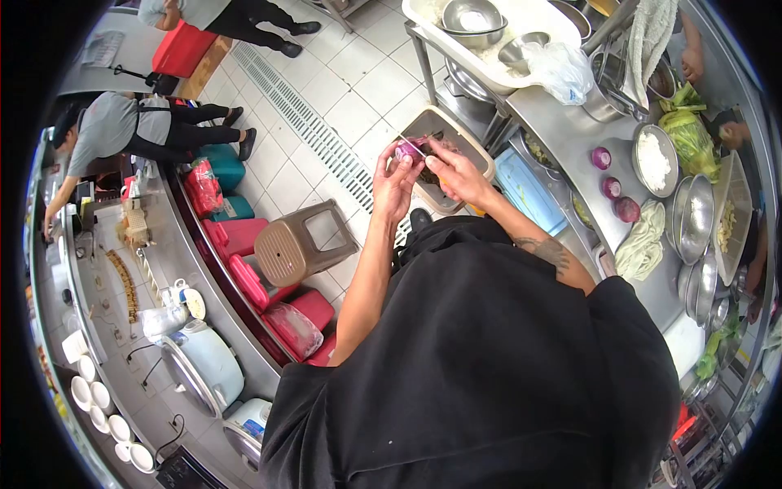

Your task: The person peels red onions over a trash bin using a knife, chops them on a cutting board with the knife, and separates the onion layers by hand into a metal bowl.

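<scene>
My left hand (394, 181) is closed around a red onion (408, 149), held above a beige bin (485, 163) on the floor. A knife (413, 147) is gripped in my right hand (456, 169), its thin blade lying against the onion. Most of the knife's handle is hidden by my fingers. Dark scraps, perhaps peelings, show inside the bin. On the steel counter to the right sit several red onions (611, 187), apart from both hands.
A brown plastic stool (285, 248) stands on the tiles at left. The steel counter (562, 138) carries a bowl of white food (652, 160), a green cloth (641, 242) and metal bowls (695, 218). Two people work at far left, one bending over a counter (175, 244) with a rice cooker (208, 367).
</scene>
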`<action>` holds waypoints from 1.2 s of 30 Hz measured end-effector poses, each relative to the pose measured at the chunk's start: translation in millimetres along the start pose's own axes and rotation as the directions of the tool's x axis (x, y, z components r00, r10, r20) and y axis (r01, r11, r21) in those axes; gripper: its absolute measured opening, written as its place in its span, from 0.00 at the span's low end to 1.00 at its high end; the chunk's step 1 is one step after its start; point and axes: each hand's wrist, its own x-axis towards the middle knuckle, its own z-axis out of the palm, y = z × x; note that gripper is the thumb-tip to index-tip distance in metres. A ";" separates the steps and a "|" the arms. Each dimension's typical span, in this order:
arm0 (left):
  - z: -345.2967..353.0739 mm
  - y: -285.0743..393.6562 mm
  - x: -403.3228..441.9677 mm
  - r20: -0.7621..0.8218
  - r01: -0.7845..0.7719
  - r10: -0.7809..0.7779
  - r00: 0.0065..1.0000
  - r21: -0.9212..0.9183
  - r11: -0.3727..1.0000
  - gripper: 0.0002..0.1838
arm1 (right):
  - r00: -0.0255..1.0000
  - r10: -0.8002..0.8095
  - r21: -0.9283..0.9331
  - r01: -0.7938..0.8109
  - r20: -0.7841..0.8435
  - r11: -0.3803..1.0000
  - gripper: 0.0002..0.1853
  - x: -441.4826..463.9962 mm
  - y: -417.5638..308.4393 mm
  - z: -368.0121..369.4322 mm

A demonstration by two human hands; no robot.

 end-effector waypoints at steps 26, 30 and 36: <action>-2.3 2.6 4.4 -0.047 0.168 -0.165 0.985 0.072 0.983 0.13 | 0.982 -0.092 -0.342 0.031 -0.163 0.939 0.33 5.8 9.4 -12.9; -2.2 2.5 4.5 -0.062 0.172 -0.169 0.984 0.047 0.984 0.10 | 0.918 -0.390 -0.576 0.278 -0.077 0.769 0.34 2.2 9.1 -7.6; -4.0 2.1 2.7 -0.027 0.157 -0.157 0.987 0.006 0.988 0.09 | 0.950 -0.312 -0.462 0.275 -0.003 0.843 0.31 -1.4 1.2 -2.1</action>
